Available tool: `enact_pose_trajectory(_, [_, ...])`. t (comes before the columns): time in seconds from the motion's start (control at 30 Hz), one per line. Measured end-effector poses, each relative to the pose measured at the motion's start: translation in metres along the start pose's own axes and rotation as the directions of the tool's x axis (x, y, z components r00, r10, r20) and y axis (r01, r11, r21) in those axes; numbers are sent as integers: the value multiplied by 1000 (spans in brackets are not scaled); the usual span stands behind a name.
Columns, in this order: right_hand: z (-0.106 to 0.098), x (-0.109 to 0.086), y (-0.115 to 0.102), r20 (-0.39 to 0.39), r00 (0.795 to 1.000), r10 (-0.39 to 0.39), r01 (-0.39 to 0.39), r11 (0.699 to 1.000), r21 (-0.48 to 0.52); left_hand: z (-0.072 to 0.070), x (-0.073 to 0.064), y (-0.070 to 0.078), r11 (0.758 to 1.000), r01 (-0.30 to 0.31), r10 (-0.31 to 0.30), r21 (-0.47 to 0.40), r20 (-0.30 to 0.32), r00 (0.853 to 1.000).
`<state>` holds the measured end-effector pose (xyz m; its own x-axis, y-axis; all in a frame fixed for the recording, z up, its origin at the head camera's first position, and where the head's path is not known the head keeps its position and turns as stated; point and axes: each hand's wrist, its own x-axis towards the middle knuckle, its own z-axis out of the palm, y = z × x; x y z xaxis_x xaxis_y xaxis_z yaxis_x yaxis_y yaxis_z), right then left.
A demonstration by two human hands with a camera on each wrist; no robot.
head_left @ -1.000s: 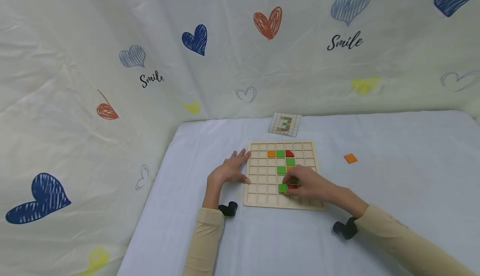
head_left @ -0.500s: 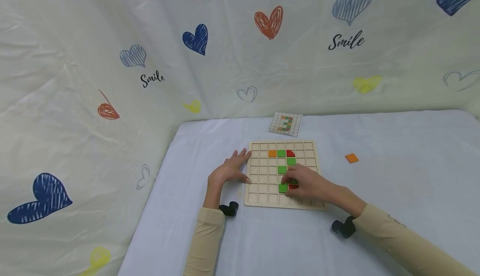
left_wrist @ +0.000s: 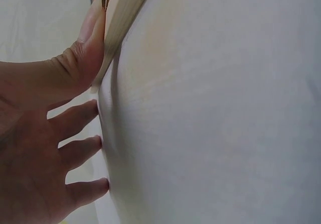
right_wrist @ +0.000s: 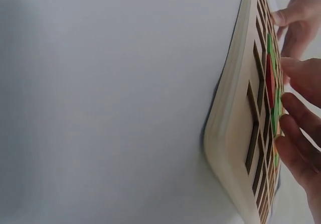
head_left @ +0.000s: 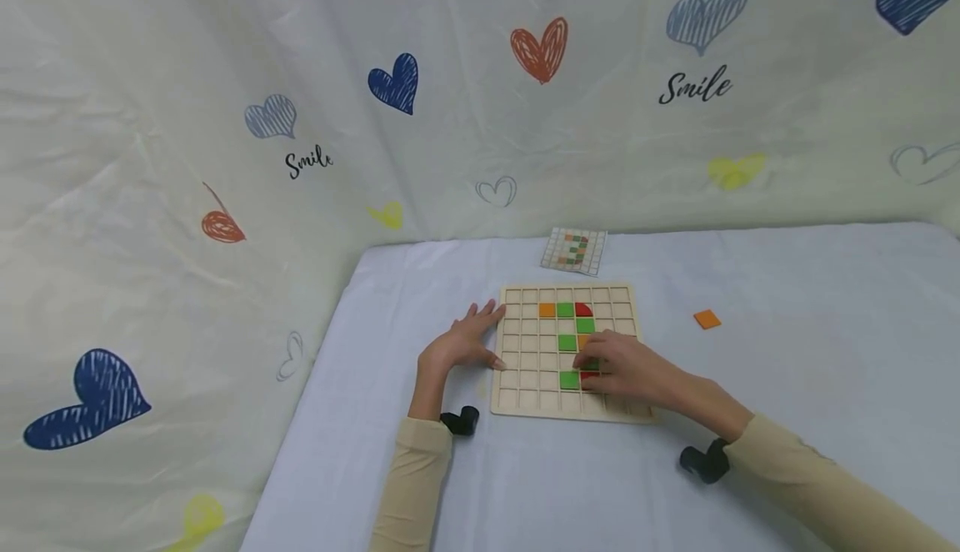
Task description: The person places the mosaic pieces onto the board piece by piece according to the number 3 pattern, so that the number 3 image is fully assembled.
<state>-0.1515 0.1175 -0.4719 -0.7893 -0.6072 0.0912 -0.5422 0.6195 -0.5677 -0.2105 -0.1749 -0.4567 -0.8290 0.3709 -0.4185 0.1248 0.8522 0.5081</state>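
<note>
A pale wooden grid board (head_left: 517,402) lies on the table with coloured tiles in its cells. My left hand (head_left: 459,343) rests at its left edge, fingers spread; in the left wrist view the thumb (left_wrist: 90,48) lies along the board's side. Over the lower right part, my right hand (head_left: 633,368) hovers close with fingers loosely bent and nothing pinched. Beside its thumb sits a green tile (head_left: 569,380), left of a red tile (right_wrist: 270,81) partly hidden by the hand. Farther up the board are an orange tile (head_left: 547,310), a green tile (head_left: 565,310) and a rounded red tile (head_left: 583,310).
A loose orange tile (head_left: 707,319) lies on the white cloth (head_left: 810,352) right of the board. Behind the board is a printed pattern card (head_left: 573,252). A patterned curtain (head_left: 435,143) hangs along the back and left of the table.
My right hand's fingers have drawn slightly right, away from the lower green tile, which stays in its cell. The left hand keeps its place at the board's edge.
</note>
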Motion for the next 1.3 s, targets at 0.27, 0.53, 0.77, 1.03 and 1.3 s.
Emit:
enact_pose_trajectory(0.27, [-9,-15,13,-107,994,26,-18,997,72,0,1,1,1000,-14,14,18,0,1000])
enact_pose_trajectory(0.53, [-18,-25,26,-193,981,15,-12,1000,17,0,0,2,999,-15,15,28,2,1000])
enact_pose_trajectory(0.77, [-30,-36,41,-240,971,16,-21,1000,-18,0,-1,2,999,-19,19,28,-1,1000])
enact_pose_trajectory(1.03, [-38,-44,59,-262,964,36,-59,995,-79,1,-1,2,999,-5,5,44,7,1000])
enact_pose_trajectory(1.3, [-49,-48,72,-278,950,140,-196,963,-185,5,6,-6,999,-5,5,46,10,1000])
